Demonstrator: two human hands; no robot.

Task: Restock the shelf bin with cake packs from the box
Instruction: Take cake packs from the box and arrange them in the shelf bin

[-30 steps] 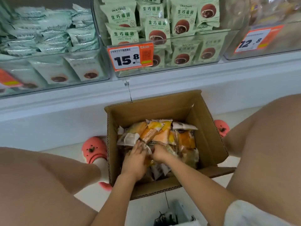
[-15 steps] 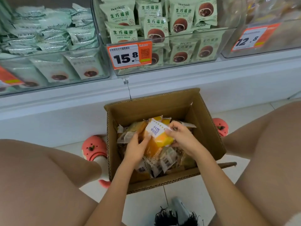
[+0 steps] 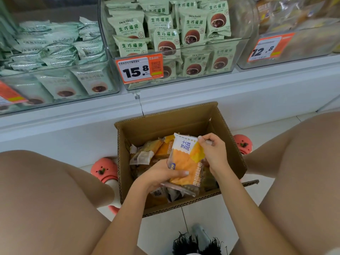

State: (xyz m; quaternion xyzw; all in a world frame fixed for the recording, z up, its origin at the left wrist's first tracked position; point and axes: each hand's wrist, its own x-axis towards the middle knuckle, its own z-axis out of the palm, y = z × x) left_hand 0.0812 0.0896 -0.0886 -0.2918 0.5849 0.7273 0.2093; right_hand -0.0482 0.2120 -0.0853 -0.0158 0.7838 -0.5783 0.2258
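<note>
Orange cake pack [image 3: 185, 162] held over the cardboard box [image 3: 228, 144], long axis running near-to-far, left hand [image 3: 158, 175] gripping its near end, right hand [image 3: 213, 153] pinching its far corner (shelf bins lie farther, above; target bin unclear).

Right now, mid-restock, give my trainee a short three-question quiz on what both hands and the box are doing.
1. True or false: both hands grip one orange cake pack above the cardboard box.
2. Which price tag hangs on the bin directly behind the box? A) 12.8 B) 15.8 C) 9.9
3. Fill in: the right hand pinches the pack's ____ end.

Key: 1 true; the left hand holds its lower part. 2 B. 3 upper (white).
</note>
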